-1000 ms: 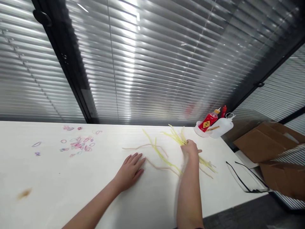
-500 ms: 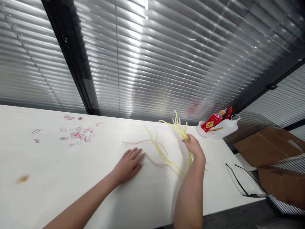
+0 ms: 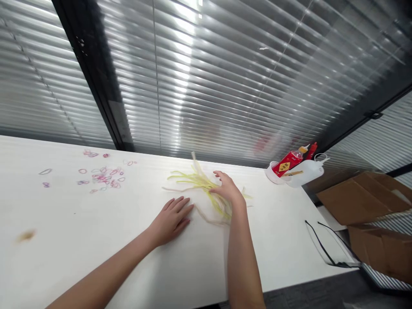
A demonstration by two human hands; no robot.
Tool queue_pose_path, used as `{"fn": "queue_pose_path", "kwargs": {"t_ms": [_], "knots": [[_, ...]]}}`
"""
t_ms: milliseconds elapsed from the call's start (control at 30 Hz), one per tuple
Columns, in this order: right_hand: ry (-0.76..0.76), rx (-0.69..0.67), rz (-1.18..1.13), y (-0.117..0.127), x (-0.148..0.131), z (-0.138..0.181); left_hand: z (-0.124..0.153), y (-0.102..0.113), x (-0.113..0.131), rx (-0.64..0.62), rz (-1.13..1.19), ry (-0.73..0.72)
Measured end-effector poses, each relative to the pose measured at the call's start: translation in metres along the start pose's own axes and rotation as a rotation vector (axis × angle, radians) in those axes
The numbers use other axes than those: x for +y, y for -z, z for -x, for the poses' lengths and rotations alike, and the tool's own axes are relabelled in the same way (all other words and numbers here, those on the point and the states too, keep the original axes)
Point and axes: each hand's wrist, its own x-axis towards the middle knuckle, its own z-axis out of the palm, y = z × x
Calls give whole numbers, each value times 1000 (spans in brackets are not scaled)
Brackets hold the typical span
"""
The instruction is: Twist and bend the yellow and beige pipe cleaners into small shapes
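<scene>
Yellow and pale beige strands (image 3: 197, 182), bendy like cord or pipe cleaners, lie in a loose fanned bundle near the middle of the white table. My right hand (image 3: 227, 187) is over the bundle's right part, thumb and fingers apart, with nothing visibly gripped; the palm side is hidden. Some strands pass beneath this hand and wrist. My left hand (image 3: 174, 219) rests palm down on the table, fingers stretched out. Its fingertips are beside the end of a single beige strand (image 3: 206, 218), and I cannot tell whether they touch it.
Small coloured loops (image 3: 104, 178) are scattered at the left. At the back right, a red-labelled bottle (image 3: 288, 164) leans in a white bowl (image 3: 273, 175) beside a white squeeze bottle (image 3: 307, 172). Black-framed glasses (image 3: 334, 262) lie near the right edge, with cardboard boxes (image 3: 363, 197) beyond. Blinds line the back.
My right hand has moved left and let go of the bundle of strands, which now lies fanned out over the loose ones. My left hand has stayed in place.
</scene>
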Motion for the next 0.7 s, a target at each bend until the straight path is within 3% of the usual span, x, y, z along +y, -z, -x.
{"fn": "queue_pose_path", "kwargs": {"t_ms": [233, 433, 700], "knots": [[52, -108, 245, -19, -21, -4, 0, 1, 1, -3, 19, 2], [286, -60, 241, -26, -27, -6, 1, 4, 3, 14, 36, 2], [231, -49, 375, -42, -27, -9, -1, 7, 4, 19, 33, -11]]}}
